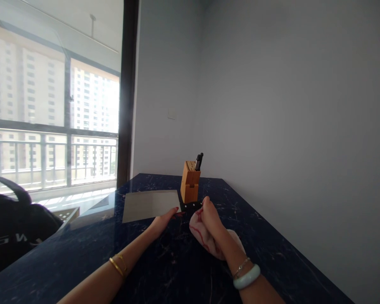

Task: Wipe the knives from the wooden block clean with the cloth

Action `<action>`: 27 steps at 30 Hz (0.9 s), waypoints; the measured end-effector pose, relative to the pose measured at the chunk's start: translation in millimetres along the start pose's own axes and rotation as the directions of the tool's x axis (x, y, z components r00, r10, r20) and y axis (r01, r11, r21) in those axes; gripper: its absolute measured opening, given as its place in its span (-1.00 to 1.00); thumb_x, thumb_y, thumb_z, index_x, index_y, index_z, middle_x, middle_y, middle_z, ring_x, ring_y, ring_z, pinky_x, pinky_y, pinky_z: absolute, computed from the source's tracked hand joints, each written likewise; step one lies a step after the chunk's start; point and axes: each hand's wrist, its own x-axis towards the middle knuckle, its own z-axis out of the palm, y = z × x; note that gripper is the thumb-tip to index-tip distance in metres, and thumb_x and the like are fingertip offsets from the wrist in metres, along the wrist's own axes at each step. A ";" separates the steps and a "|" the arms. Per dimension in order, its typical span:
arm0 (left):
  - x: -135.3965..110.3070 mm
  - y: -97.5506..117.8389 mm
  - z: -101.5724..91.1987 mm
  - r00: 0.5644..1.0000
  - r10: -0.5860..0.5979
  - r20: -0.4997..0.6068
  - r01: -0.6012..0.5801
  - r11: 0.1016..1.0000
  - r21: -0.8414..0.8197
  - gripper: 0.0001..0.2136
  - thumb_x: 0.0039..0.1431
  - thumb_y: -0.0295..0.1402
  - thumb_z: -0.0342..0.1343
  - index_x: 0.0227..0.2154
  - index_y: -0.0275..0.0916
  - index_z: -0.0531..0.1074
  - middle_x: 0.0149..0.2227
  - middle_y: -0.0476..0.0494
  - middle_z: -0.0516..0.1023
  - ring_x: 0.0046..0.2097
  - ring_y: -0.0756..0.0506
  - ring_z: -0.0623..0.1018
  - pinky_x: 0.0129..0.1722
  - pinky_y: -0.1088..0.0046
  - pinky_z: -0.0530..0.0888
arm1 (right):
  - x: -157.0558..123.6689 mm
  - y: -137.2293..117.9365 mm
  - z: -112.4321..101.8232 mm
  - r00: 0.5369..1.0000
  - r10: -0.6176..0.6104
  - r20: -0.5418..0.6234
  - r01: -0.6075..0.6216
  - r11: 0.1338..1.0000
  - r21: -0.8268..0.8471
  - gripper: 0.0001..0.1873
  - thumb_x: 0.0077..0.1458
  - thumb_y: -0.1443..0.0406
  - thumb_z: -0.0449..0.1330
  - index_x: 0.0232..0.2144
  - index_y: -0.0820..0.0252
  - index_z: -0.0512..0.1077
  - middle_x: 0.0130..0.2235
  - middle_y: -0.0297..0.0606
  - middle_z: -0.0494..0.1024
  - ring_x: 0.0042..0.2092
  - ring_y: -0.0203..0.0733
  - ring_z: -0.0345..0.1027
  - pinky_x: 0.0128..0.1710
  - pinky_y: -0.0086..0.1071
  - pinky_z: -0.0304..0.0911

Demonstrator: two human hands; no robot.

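Note:
A cleaver with a broad grey blade (150,205) and a black riveted handle (190,206) extends across the view, its blade to the left. My left hand (169,217) grips it where blade meets handle, thumb on top and the other fingers mostly hidden beneath. At the handle's right end, my right hand (210,213) is closed round a white cloth with red markings (202,234). The cloth hangs below that hand, towards me. Just behind the handle stands a wooden knife block (190,185), with black-handled tools (199,161) upright in its slots.
The dark blue marbled table (164,270) stretches away from me towards the wall (272,105). On the left, a black bag (15,228) stands beside the table edge, in front of large windows (50,97) and a railing. A switch plate (171,113) is on the back wall.

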 end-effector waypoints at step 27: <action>10.5 6.5 -17.9 0.933 -0.076 0.351 0.170 0.955 -0.243 -0.66 0.05 -0.25 -0.14 -0.47 -0.37 0.48 -0.40 -0.25 0.58 -0.31 -0.13 0.47 -0.20 0.40 0.28 | 8.7 -17.3 -3.3 0.898 0.145 0.416 -0.341 0.826 0.449 -0.56 -0.09 -0.06 0.10 -0.49 0.23 0.35 -0.62 -0.40 0.34 -0.68 -0.42 0.10 -0.68 -0.51 0.06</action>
